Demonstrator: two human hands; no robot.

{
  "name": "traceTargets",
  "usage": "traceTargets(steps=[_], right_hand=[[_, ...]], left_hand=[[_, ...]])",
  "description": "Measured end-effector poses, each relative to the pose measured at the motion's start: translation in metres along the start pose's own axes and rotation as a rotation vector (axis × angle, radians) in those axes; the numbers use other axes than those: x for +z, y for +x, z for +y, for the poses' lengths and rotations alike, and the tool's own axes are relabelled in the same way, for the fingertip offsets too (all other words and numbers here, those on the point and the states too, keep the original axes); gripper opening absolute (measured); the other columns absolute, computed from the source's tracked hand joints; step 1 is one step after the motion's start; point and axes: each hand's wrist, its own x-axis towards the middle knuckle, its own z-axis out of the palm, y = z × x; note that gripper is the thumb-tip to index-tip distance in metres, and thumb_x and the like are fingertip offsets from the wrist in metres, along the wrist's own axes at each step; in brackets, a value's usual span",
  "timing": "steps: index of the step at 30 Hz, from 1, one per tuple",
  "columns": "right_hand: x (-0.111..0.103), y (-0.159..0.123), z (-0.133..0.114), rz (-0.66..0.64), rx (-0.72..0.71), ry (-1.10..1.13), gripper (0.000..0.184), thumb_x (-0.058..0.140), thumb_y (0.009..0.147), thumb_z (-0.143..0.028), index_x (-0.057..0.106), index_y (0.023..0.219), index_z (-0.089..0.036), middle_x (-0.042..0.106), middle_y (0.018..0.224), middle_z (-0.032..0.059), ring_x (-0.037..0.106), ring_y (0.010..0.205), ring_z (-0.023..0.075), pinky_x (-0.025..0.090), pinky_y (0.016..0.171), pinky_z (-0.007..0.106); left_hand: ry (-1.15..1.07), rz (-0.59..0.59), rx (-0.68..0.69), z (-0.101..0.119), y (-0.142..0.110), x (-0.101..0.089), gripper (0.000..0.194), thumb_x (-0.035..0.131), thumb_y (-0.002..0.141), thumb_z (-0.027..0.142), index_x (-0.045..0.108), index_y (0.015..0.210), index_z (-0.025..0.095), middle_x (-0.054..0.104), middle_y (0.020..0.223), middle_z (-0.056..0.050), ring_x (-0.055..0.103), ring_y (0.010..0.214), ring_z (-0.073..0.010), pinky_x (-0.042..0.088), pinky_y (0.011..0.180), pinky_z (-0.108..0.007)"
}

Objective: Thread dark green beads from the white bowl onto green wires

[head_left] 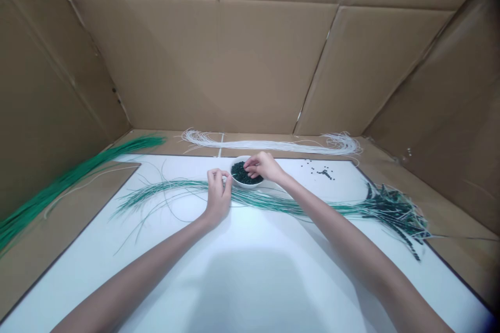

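Observation:
A white bowl [250,186] filled with small dark green beads [240,172] stands near the far edge of the white board. My left hand [219,195] is at the bowl's left side, its thumb and forefinger pinched on a thin cord [233,175] whose pale tip points over the beads. From the right, my right hand [266,166] reaches over the bowl with fingertips pressed together just at the beads; whatever they hold is too small to make out. Beneath both arms runs a long bundle of green cords [269,200], its right end carrying many dark beaded strands [392,208].
Loose beads [324,173] lie on the white board [164,270] right of the bowl. Behind it stretches a bundle of white cords [269,144]. A thick green cord bundle [70,179] lies at the left. Cardboard walls [219,62] enclose the back and sides.

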Motion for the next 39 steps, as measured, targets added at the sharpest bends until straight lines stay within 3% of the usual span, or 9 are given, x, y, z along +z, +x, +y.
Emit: traceTargets(steps=[8, 13, 16, 19, 25, 39], right_hand=[[-0.002, -0.005, -0.005, 0.082, -0.073, -0.126, 0.009, 0.061, 0.062, -0.009, 0.067, 0.068, -0.012, 0.065, 0.055, 0.0021, 0.063, 0.055, 0.0161, 0.052, 0.062, 0.027], [0.009, -0.047, -0.013, 0.26, -0.03, 0.325, 0.017, 0.067, 0.059, -0.02, 0.067, 0.074, -0.011, 0.068, 0.066, 0.0041, 0.065, 0.066, 0.0189, 0.052, 0.071, 0.032], [0.024, -0.086, -0.01, 0.242, 0.147, 0.64, 0.025, 0.072, 0.055, -0.023, 0.067, 0.077, -0.011, 0.069, 0.072, 0.0055, 0.065, 0.071, 0.0189, 0.05, 0.077, 0.032], [0.035, -0.108, 0.002, 0.238, 0.311, 0.867, 0.023, 0.074, 0.054, -0.019, 0.067, 0.074, -0.011, 0.068, 0.073, 0.0065, 0.064, 0.072, 0.0167, 0.049, 0.08, 0.029], [0.038, -0.102, 0.02, 0.194, 0.31, 1.072, 0.018, 0.072, 0.056, -0.011, 0.065, 0.073, -0.012, 0.067, 0.075, 0.0046, 0.063, 0.075, 0.0125, 0.048, 0.081, 0.023], [0.04, -0.103, 0.026, 0.196, 0.284, 1.039, 0.018, 0.072, 0.058, -0.013, 0.066, 0.076, -0.013, 0.068, 0.077, 0.0041, 0.064, 0.079, 0.0159, 0.049, 0.082, 0.028]], left_hand=[[-0.006, -0.073, 0.013, 0.001, -0.003, -0.005, 0.015, 0.037, 0.084, 0.026, 0.048, 0.077, 0.017, 0.045, 0.084, -0.004, 0.047, 0.079, -0.0152, 0.038, 0.074, -0.028], [-0.101, -0.18, -0.044, 0.015, -0.014, -0.011, 0.018, 0.038, 0.084, 0.029, 0.047, 0.076, 0.016, 0.05, 0.076, -0.002, 0.047, 0.072, -0.013, 0.036, 0.067, -0.024], [-0.158, -0.244, -0.113, 0.022, -0.023, -0.012, 0.018, 0.04, 0.083, 0.031, 0.047, 0.076, 0.016, 0.05, 0.074, 0.0, 0.047, 0.069, -0.0116, 0.036, 0.063, -0.022], [-0.183, -0.278, -0.154, 0.025, -0.029, -0.012, 0.017, 0.041, 0.082, 0.03, 0.048, 0.075, 0.016, 0.05, 0.071, 0.001, 0.045, 0.066, -0.0108, 0.035, 0.061, -0.021], [-0.12, -0.333, -0.14, 0.025, -0.03, -0.01, 0.015, 0.043, 0.082, 0.029, 0.05, 0.077, 0.016, 0.052, 0.073, 0.0, 0.046, 0.066, -0.0109, 0.034, 0.058, -0.02], [-0.015, -0.398, -0.004, 0.025, -0.031, -0.01, 0.014, 0.041, 0.083, 0.026, 0.051, 0.079, 0.017, 0.055, 0.076, 0.0, 0.048, 0.066, -0.0106, 0.036, 0.059, -0.021]])
